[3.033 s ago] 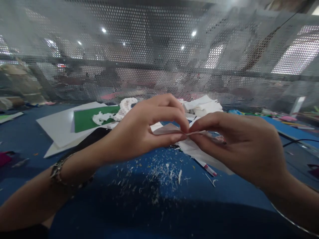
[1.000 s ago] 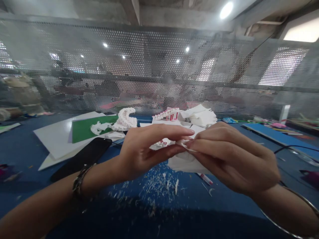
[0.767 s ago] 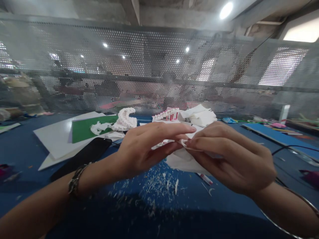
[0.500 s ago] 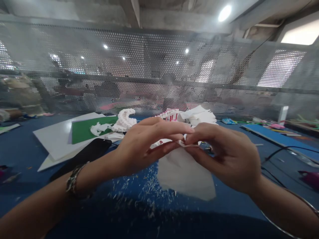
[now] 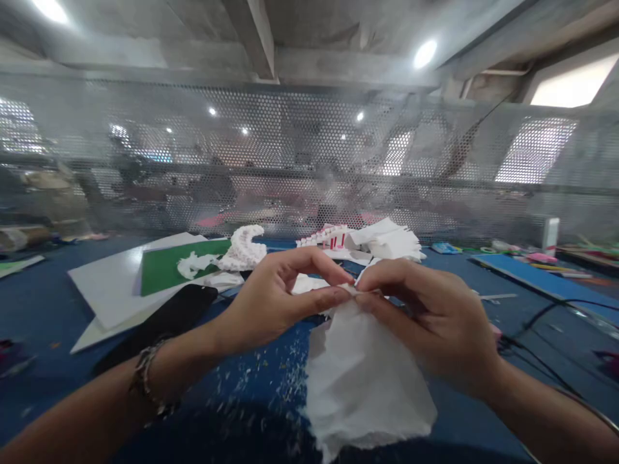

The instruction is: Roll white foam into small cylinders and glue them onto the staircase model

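Where screen (image 5: 300, 129) backs table (image 5: 48, 299), you pinch tissue (image 5: 370, 377)

While the table fills the lower frame, your tissue hangs at lower centre. Right of centre, your right hand (image 5: 435, 316) grips its top between thumb and finger; your left hand (image 5: 268, 296) pinches it just beside. Left of centre lie a black slab (image 5: 167, 319) and, higher, a green card (image 5: 162, 274) and white curl (image 5: 239, 253).

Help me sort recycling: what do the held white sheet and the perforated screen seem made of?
White sheet: probably tissue or thin paper, matte; soft creases, ragged edge.
Perforated screen: likely metal, dull grey; regular holes, though plastic is possible.
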Tool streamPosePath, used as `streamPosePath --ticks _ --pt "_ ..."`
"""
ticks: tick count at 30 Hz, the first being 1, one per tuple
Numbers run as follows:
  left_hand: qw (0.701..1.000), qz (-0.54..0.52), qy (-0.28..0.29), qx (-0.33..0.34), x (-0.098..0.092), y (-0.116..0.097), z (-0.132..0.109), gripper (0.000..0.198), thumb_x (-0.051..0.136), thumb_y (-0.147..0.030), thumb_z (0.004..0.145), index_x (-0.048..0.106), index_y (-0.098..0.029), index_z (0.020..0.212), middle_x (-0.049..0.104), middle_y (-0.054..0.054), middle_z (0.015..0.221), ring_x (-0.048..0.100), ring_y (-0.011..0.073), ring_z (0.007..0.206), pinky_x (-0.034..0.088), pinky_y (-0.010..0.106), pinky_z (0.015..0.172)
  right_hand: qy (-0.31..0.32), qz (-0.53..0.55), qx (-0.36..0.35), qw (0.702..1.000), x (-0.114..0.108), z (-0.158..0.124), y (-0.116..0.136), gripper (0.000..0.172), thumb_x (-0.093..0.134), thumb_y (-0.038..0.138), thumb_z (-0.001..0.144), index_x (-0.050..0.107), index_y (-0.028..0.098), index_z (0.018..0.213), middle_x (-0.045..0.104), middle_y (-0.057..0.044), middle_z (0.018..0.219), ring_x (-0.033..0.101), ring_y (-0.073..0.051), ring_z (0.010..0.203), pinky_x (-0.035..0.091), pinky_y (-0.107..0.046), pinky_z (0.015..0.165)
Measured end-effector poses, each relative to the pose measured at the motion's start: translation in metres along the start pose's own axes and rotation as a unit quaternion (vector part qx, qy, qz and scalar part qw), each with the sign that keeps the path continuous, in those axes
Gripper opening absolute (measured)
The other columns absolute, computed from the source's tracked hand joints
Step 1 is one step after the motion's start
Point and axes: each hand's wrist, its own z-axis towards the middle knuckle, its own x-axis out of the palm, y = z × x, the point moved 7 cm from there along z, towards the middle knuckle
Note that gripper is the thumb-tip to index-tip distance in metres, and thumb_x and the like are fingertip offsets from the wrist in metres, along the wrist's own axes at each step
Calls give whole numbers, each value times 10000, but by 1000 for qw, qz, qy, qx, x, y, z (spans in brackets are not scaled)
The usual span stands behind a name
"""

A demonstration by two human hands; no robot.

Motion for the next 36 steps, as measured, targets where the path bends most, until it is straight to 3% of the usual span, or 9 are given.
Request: streamPosePath --ticks 6,9,13,19,23,28,36 --pt "982 -136 10 -129 7 19 0 18 631 -156 679 642 -168 672 617 -13 666 530 75 615 412 167 556 8 -11 -11 1000 -1 1 -2 61 552 118 750 551 155 701 585 53 614 501 -10 534 394 -82 521" --pt "972 -177 -2 -155 9 26 -1 8 648 -163 655 640 -164 653 603 -20 637 518 62 583 403 150 538 12 2 -6 1000 -1 1 -5 66 559 121 747 558 152 689 578 58 593 493 -6 525 384 -76 512" --pt "970 -186 -45 -147 9 30 -1 65 664 -163 635 612 -154 673 559 -38 601 490 47 551 388 137 520 26 30 12 999 2 2 -11 63 563 130 747 562 145 685 571 58 570 478 -5 503 369 -70 473" --pt "988 -69 -78 -111 3 27 -2 57 640 -191 660 608 -150 636 599 -1 654 527 91 613 416 189 558 23 9 5 1000 4 3 -14 72 559 140 751 572 132 680 569 45 559 473 -13 496 371 -75 464" --pt "997 18 -63 -35 1 12 -1 67 601 -161 708 636 -171 653 642 14 744 570 119 738 439 231 690 2 -28 -37 999 1 1 -5 57 568 110 739 573 129 686 589 44 584 498 -7 520 387 -69 522" --pt "997 72 -24 27 4 -3 -2 63 647 -140 679 662 -171 732 657 18 757 581 126 745 447 238 707 -8 -48 -49 998 -1 -1 1 64 559 104 746 570 135 692 602 34 616 520 -9 546 400 -72 551" --pt "996 73 -22 -50 4 2 -4 29 615 -186 719 640 -173 725 640 -24 727 569 84 710 426 170 663 -2 -28 -52 998 -2 -2 -2 84 554 84 745 553 160 780 629 40 696 557 -13 623 422 -72 598"
